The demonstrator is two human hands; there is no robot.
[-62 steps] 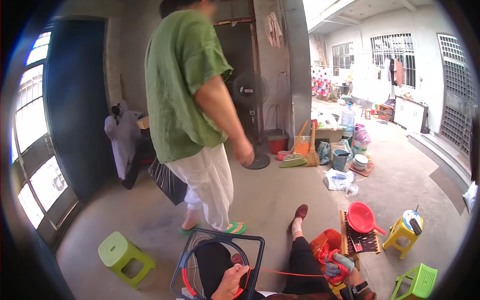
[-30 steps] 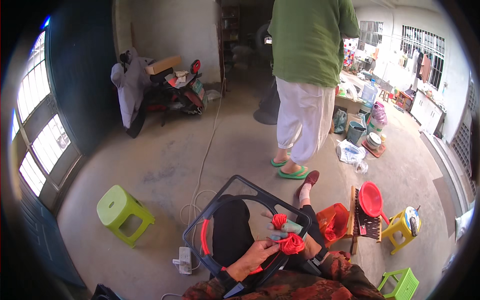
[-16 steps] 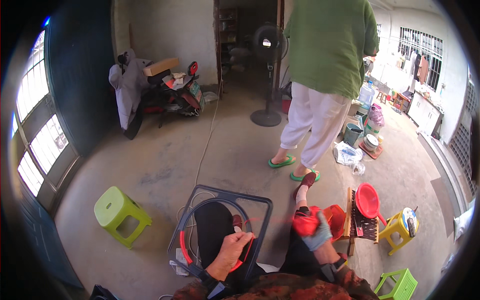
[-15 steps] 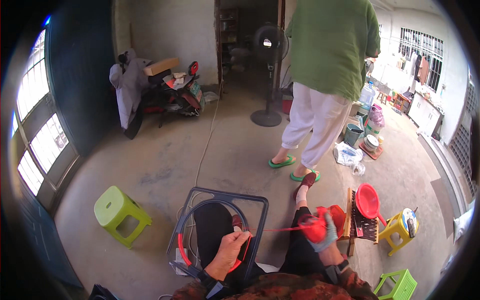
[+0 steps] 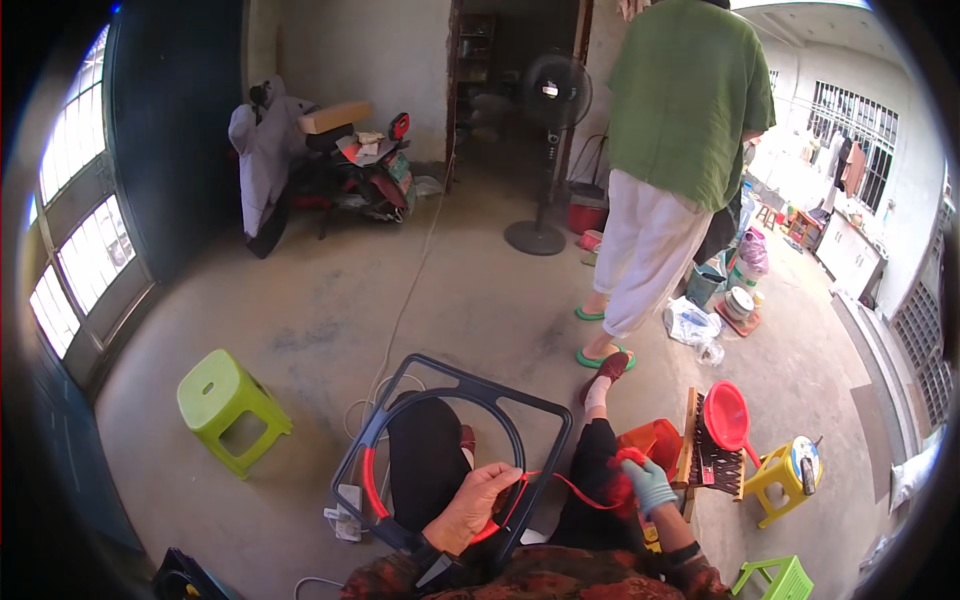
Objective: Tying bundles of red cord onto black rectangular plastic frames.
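A dark square frame with a round ring inside it [image 5: 452, 372] rests across my lap. Red strip is wrapped along the lower left and bottom of the ring. My bare left hand [image 5: 475, 505] is closed at the ring's right side, pinching the red strip [image 5: 572, 487] against it. From there the strip runs slack to the right, into a loose red bundle [image 5: 622, 490]. My right hand [image 5: 652, 484], in a pale grey-green glove, is closed round that bundle. Just behind it sits a red container [image 5: 655, 440].
Right of me are a wooden rack with dark slats [image 5: 717, 468], a red plastic basin [image 5: 728, 412] and a yellow stool [image 5: 784, 482]. A green stool [image 5: 232, 410] stands left. Ahead, a person in a green top [image 5: 688, 110] stands near a fan [image 5: 540, 235]. A cable crosses the floor.
The strip has gone from taut to slack, and my right hand has turned and lowered slightly. The frame has tilted in view. The person ahead has shifted a little to the right.
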